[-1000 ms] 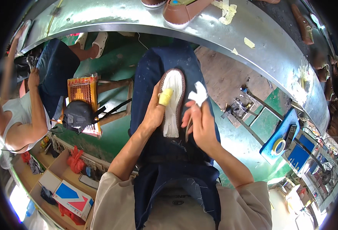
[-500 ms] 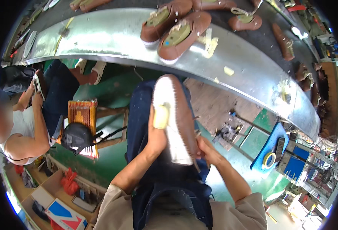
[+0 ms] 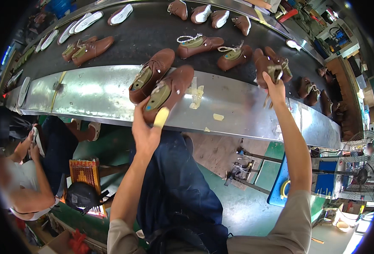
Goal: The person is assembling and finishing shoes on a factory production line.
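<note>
My left hand point(image 3: 146, 134), with a yellow wrap on its thumb, grips the heel of a brown lace-up shoe point(image 3: 179, 84) on the metal edge of the bench. A matching brown shoe point(image 3: 159, 63) stands beside it on the left, toe pointing away. Over at the right, my right hand point(image 3: 276, 88) is closed around the heel end of another brown shoe point(image 3: 262, 63); a strip or lace dangles beneath it. One more brown shoe point(image 3: 283, 63) sits right next to that one. My fingers partly hide both held shoes.
Several brown shoes point(image 3: 199, 45) and pale soles point(image 3: 87, 22) lie on the dark belt point(image 3: 146, 31) beyond the metal rim point(image 3: 98, 86). A seated person point(image 3: 30, 186) works at the left, by a stool with a black bag point(image 3: 82, 195). A blue stool point(image 3: 280, 182) and a fan point(image 3: 360, 171) stand right.
The sole-up shoe is gone from above my lap. Both hands have moved forward to the bench, the left to a shoe on the metal edge, the right to one farther right. The view has shifted forward.
</note>
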Tool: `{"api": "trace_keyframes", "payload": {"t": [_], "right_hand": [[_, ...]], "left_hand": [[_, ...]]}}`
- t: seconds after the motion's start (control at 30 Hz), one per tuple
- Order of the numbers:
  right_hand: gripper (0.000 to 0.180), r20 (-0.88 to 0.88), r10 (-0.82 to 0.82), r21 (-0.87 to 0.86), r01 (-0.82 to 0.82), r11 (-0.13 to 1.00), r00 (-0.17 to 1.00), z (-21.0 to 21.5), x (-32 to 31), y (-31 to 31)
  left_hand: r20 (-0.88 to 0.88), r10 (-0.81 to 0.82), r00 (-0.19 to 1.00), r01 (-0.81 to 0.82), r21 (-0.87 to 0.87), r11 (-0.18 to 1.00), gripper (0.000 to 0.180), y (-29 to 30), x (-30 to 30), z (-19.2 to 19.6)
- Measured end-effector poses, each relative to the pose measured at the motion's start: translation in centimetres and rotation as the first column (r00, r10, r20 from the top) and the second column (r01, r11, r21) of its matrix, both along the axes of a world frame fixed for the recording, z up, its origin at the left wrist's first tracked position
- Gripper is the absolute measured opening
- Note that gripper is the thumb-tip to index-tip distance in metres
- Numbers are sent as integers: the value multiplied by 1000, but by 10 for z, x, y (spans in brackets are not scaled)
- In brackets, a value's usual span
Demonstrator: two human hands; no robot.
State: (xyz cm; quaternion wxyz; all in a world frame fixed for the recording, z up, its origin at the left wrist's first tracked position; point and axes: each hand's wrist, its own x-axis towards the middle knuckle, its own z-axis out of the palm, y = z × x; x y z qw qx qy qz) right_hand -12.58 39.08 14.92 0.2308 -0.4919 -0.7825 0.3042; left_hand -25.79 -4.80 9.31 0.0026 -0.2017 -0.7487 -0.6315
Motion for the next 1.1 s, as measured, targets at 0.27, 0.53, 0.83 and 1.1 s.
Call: {"api": "trace_keyframes", "payload": {"t": [0.27,0.53,0.83,1.1], "right_hand": [[30,-127,284,213,-254,943,950,1,19,-109],[23,-80,689,-25,-693,721,720,-57,97,-303],[23,-247,469,-558,-521,646,848,-69,127,-356],[25,-147,602,-561,-568,603,784,-54,129,-363]], "left_hand": [[25,-31,999,32,-27,999,74,-172,152,-21],[727,-270,631,344,50,938,51,-128,163,-45],[924,-115,364,-264,221,939,46,-94,143,-54],[883,-194,428,-263,327,908,45,-95,142,-60]]}}
